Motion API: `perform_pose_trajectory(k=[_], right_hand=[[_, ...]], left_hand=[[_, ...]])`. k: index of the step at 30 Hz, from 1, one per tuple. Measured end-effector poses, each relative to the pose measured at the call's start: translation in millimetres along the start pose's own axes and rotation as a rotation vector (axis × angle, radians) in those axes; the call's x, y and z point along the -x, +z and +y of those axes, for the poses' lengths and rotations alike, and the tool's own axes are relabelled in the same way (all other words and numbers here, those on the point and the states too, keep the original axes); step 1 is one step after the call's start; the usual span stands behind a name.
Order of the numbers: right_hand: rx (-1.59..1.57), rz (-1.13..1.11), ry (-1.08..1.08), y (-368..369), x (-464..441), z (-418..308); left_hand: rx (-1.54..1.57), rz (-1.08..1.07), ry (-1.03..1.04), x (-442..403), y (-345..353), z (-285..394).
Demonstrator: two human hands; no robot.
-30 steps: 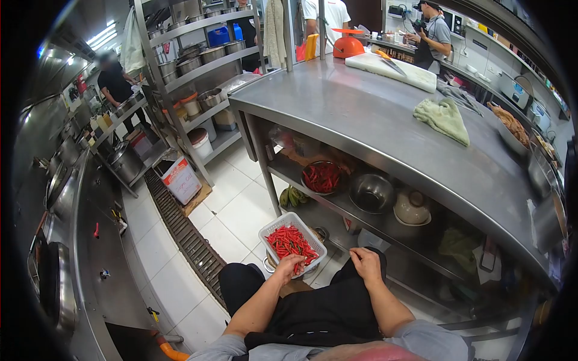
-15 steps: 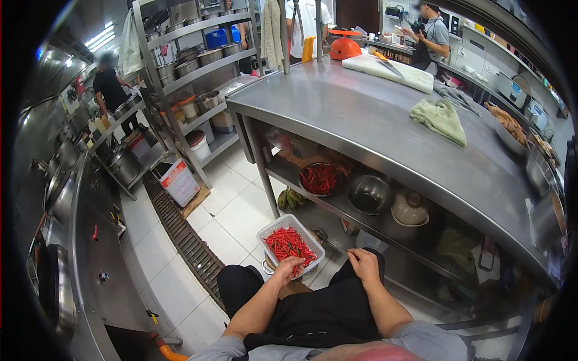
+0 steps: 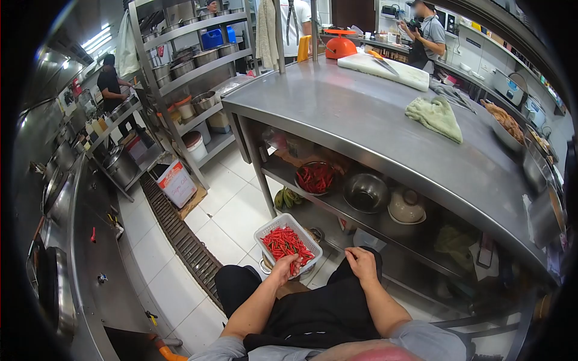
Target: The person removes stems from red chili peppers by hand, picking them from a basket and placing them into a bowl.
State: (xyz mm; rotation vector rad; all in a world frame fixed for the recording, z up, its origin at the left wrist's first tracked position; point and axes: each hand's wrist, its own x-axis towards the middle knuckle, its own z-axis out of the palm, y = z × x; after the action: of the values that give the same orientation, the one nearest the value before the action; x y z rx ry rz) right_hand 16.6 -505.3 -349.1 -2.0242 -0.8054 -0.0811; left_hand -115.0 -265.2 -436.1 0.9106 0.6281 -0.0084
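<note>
A white plastic basket (image 3: 261,232) full of red chillies (image 3: 283,242) stands low between the knees, on top of a pot. My left hand (image 3: 285,269) is at the basket's near edge, its fingers pinched together at the chillies; what lies between them is too small to make out. Over my right knee, my right hand (image 3: 361,263) rests with its fingers bent and bunched together; whatever they may hold is hidden.
On the shelf under the steel counter (image 3: 313,90) are a bowl of red chillies (image 3: 315,178), a metal bowl (image 3: 366,193) and a lidded clay pot (image 3: 406,206). A knife (image 3: 385,64) lies on a cutting board (image 3: 385,73). A floor drain (image 3: 180,231) runs left. People stand farther back.
The view has shifted slightly, so the basket and counter appear a little farther left. My left hand's fingers look more closed over the chillies. My right hand stays on the knee.
</note>
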Motion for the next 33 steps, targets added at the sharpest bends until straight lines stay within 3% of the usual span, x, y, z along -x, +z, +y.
perform_pose_trajectory(k=[2, 4, 9, 15, 17, 21, 23, 25, 27, 29, 33], right_hand=[[-0.034, 0.011, 0.009, -6.4, -2.7, -4.7], [-0.214, -0.131, 0.164, -25.3, -11.0, -18.2], [-0.064, -0.034, -0.298, -141.4, -44.5, -128.4], [0.373, 0.033, -0.699, -241.6, -92.5, -200.1], [0.612, 0.011, -0.647, -258.2, -128.9, -215.1], [0.883, 0.174, -0.783, -263.8, -258.2, -206.6], [1.034, 0.151, -0.802, -262.5, -323.1, -189.8], [1.131, 0.103, -0.740, -259.8, -379.4, -167.2], [1.234, 0.066, -0.704, -254.6, -418.5, -146.7], [1.354, -0.027, -0.468, -245.4, -456.2, -127.3], [1.409, -0.050, -0.250, -229.4, -506.5, -89.9]], left_hand=[[0.027, -0.018, 0.008, 1.8, 4.1, 6.3], [0.052, -0.014, -0.066, 8.9, 16.0, 28.2], [-0.125, -0.107, -0.100, -8.4, 38.2, 96.2], [-0.432, -0.367, -0.032, -25.4, 77.0, 145.7], [-0.489, -0.441, -0.056, -34.8, 78.3, 137.4], [-0.509, -0.489, -0.053, -53.1, 75.1, 119.4], [-0.698, -0.495, 0.161, -61.5, 72.8, 108.9], [-0.705, -0.512, 0.084, -58.7, 73.8, 117.3], [-0.768, -0.521, 0.202, -64.6, 70.0, 116.5], [-0.770, -0.498, 0.193, -56.1, 71.9, 131.8], [-0.778, -0.503, 0.255, -46.5, 63.5, 140.4]])
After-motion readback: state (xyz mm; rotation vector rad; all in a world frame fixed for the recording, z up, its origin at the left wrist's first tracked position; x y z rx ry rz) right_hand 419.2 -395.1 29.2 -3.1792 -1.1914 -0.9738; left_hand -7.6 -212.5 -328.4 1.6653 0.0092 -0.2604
